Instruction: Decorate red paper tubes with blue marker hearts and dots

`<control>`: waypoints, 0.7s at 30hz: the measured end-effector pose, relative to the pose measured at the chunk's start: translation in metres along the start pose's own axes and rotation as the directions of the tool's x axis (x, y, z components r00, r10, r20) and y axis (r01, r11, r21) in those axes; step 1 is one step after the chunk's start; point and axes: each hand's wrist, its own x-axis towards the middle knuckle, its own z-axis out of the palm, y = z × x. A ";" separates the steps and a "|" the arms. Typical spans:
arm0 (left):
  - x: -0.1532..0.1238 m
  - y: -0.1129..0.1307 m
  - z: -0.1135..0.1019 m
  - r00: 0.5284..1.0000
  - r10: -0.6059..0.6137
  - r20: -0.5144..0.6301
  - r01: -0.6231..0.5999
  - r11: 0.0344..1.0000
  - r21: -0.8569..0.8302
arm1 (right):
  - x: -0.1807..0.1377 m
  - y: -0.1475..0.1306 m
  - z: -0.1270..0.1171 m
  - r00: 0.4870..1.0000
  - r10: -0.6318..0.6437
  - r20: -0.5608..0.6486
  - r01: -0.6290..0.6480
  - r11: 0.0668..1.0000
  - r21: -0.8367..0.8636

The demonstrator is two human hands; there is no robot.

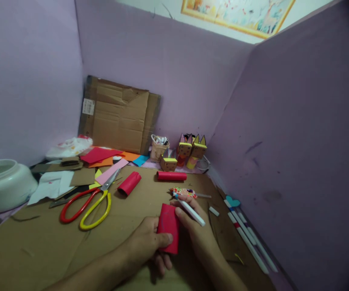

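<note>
Head view, looking down at a brown cardboard work surface (56, 242) walled in by lilac panels.

**Centre.** The left hand (148, 242) is closed around a short red paper-covered tube (168, 226), thumb across its front and fingers curled behind. The tube is held just above the cardboard, near the lower middle of the view. The right hand (192, 230), touching the tube's right edge, pinches a slim white pen (191, 211) between thumb and fingers. The pen's tip points toward the tube's upper end, but blur hides whether it touches.

**Handling.** The tube is judged to be light, hollow and easy to crush, with a smooth and slightly slippery paper skin. It is best held lightly across its middle, or by both rims, rather than squeezed.

**Surroundings.**
- Large scissors with one red and one yellow handle (86, 204) lie to the left.
- Two more red rolls (129, 183) (172, 176) lie beyond the hands.
- Small paper box figures with pointed ears (192, 149) stand in the far corner.
- Several white markers (247, 238) lie along the right wall.
- A white bowl (4, 184) sits at the far left.

**Writing.** A flattened corrugated cardboard sheet (119, 117) leans on the back wall and carries a white printed label (88, 106), whose text is too small to read. No brand can be made out.
</note>
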 end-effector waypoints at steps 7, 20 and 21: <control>0.003 0.006 -0.004 0.996 -0.051 -0.069 0.048 0.998 -0.044 | -0.001 -0.014 -0.012 0.959 -0.190 -0.212 0.205 0.977 0.052; 0.001 0.009 -0.005 0.995 -0.084 -0.053 0.082 0.996 -0.047 | -0.012 -0.008 -0.012 0.940 -0.342 0.008 0.330 0.900 -0.284; 0.001 0.008 -0.006 0.996 -0.080 -0.048 0.077 0.996 -0.050 | -0.013 -0.008 -0.012 0.940 -0.341 0.018 0.329 0.889 -0.318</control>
